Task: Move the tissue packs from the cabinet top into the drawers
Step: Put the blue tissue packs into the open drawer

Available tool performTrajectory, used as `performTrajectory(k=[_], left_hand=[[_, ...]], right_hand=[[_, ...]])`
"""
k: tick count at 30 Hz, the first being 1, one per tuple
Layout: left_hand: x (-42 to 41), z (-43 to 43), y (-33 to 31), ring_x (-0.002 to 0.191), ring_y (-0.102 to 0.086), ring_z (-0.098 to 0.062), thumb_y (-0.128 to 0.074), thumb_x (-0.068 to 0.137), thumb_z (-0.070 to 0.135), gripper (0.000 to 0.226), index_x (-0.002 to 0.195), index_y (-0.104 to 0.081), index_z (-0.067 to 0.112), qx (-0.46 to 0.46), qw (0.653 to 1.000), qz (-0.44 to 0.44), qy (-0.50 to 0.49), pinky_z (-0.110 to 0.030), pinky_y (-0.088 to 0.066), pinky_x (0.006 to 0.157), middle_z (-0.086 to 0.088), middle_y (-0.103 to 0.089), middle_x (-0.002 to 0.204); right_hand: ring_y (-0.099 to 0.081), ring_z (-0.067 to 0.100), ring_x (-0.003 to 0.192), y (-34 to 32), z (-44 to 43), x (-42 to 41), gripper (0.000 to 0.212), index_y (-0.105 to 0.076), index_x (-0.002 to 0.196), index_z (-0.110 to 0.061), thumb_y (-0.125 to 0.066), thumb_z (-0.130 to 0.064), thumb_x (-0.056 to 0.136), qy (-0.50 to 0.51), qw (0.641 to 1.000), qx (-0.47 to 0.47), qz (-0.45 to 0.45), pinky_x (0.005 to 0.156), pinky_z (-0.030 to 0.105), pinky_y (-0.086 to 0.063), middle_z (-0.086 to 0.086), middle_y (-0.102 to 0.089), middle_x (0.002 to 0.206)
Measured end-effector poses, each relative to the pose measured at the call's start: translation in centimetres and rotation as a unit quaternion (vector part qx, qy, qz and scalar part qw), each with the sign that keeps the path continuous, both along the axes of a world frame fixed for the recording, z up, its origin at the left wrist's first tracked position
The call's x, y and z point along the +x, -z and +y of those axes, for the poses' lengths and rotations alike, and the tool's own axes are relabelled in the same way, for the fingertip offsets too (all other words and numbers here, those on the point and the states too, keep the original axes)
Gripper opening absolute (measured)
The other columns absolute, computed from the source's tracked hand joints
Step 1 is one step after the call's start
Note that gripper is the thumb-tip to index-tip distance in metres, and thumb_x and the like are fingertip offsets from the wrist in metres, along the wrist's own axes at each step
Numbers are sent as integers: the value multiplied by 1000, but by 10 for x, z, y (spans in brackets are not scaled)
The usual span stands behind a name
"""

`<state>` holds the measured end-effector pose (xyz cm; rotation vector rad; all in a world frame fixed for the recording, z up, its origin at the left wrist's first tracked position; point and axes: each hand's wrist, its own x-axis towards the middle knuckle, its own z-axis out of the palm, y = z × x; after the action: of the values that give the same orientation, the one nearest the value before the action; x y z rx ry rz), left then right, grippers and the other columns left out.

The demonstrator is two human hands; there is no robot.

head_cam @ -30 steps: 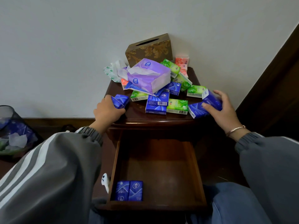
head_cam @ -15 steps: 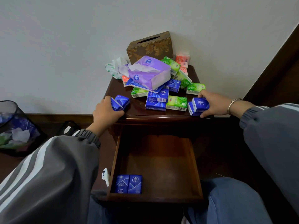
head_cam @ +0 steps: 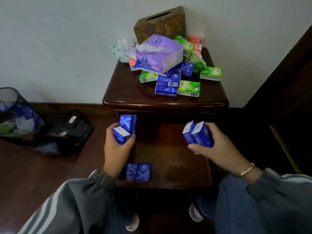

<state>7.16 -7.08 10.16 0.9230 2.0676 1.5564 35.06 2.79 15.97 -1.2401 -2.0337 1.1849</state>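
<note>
Left hand [head_cam: 116, 150] and right hand [head_cam: 217, 147] each clutched blue tissue packs [head_cam: 126, 130] over the drawer [head_cam: 177, 159], seemingly to stow them.

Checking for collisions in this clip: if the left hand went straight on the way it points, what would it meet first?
Probably the cabinet front just under the top's edge: the left hand points forward, its two blue packs leading. Depth is unclear; it may pass into the drawer opening.

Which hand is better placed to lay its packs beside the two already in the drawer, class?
Probably the left hand: its blue packs hang close to the two packs in the drawer; the right hand is farther across.
</note>
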Motion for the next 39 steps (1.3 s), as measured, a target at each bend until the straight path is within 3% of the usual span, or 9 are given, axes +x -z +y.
performTrajectory(k=[4, 8, 13, 18, 21, 24, 28, 33, 39], left_hand=[[18, -14, 45, 94, -60, -13, -77, 74, 20, 54, 118, -46, 27, -119, 991, -54, 1, -18, -43, 74, 5, -61, 108], [-1, -12, 60, 93, -57, -15, -75, 74, 26, 51, 114, -44, 30, -169, 984, -49, -24, -29, -40, 80, 2, -60, 111], [-16, -11, 67, 85, -56, -9, -74, 74, 31, 48, 111, -43, 34, -182, 981, -64, -25, -26, -39, 75, 5, -61, 108], [-18, -2, 68, 87, -58, -5, -74, 74, 30, 47, 110, -44, 33, -165, 985, -55, -8, -27, -44, 80, 12, -60, 101], [-21, 1, 68, 85, -56, 4, -74, 74, 29, 47, 112, -46, 28, -153, 985, -77, -5, -16, -41, 68, 12, -60, 101], [-23, 3, 70, 84, -57, 2, -74, 74, 30, 47, 113, -46, 28, -159, 982, -101, -5, -17, -43, 66, 13, -59, 100], [-23, 5, 72, 86, -59, -3, -74, 73, 35, 50, 113, -45, 29, -173, 978, -119, -4, -27, -51, 72, 13, -58, 101], [-24, 5, 74, 87, -60, -6, -74, 72, 36, 50, 112, -46, 28, -180, 975, -134, -1, -31, -53, 74, 11, -58, 101], [-20, 5, 71, 87, -59, -4, -74, 75, 36, 51, 115, -43, 29, -193, 971, -135, 39, -25, -50, 68, 15, -56, 99]], right_hand=[[-58, 3, 90, 63, -23, -45, 58, -46, 106, -30, -80, -48, 62, -68, 983, -71, -157, 70, 16, -44, -12, -59, 102], [-56, 19, 99, 121, -18, -80, 69, -41, 118, -14, -77, -45, 69, -73, 950, -122, -277, 74, 27, -42, 3, -56, 114], [-52, 24, 110, 170, -20, -104, 85, -29, 131, -7, -79, -41, 70, -60, 930, -175, -319, 76, 24, -36, 11, -50, 126], [-51, 26, 117, 201, -22, -108, 103, -25, 138, -5, -74, -60, 66, -49, 907, -249, -336, 96, 33, -43, 10, -48, 133], [-57, 25, 111, 210, -13, -107, 76, -50, 127, -12, -62, -66, 73, -63, 899, -292, -321, 99, 37, -44, 8, -58, 127], [-59, 27, 108, 212, 2, -106, 49, -57, 121, -14, -56, -49, 87, -90, 898, -278, -328, 97, 36, -46, 11, -62, 123], [-52, 26, 122, 212, 7, -107, 54, -46, 136, -11, -61, -33, 88, -93, 914, -220, -328, 102, 33, -41, 10, -53, 135], [-61, 29, 103, 218, -8, -114, 34, -61, 114, -10, -59, -34, 89, -103, 924, -190, -315, 89, 35, -48, 11, -66, 115], [-56, 30, 113, 208, 2, -113, 42, -59, 121, -12, -52, -41, 92, -180, 895, -184, -363, 96, 36, -45, 14, -60, 125]])
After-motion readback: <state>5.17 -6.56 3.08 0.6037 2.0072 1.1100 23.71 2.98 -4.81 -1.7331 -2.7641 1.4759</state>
